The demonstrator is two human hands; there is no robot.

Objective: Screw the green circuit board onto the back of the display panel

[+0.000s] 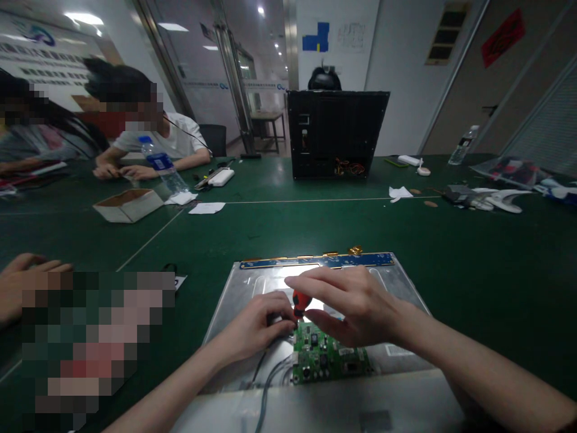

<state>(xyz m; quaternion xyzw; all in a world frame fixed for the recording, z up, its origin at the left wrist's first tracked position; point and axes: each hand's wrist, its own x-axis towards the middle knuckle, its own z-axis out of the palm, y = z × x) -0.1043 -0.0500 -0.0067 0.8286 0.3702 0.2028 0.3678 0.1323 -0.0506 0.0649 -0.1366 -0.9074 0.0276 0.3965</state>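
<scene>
Right hand (356, 307) closes its fingers on the red screwdriver (300, 302), tip down at the far-left corner of the green circuit board (324, 358), which lies just near of both hands on a metal panel (396, 282). Left hand (256, 328) curls beside the tip; whether it pinches it I cannot tell. Likely a screw is being worked, which calls for an upright, steadied tip.

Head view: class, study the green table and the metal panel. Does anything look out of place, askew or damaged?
The black case at the far side stands open, loose coloured wires showing low down. Crumpled white paper lies nearby. The green circuit board looks undamaged.
</scene>
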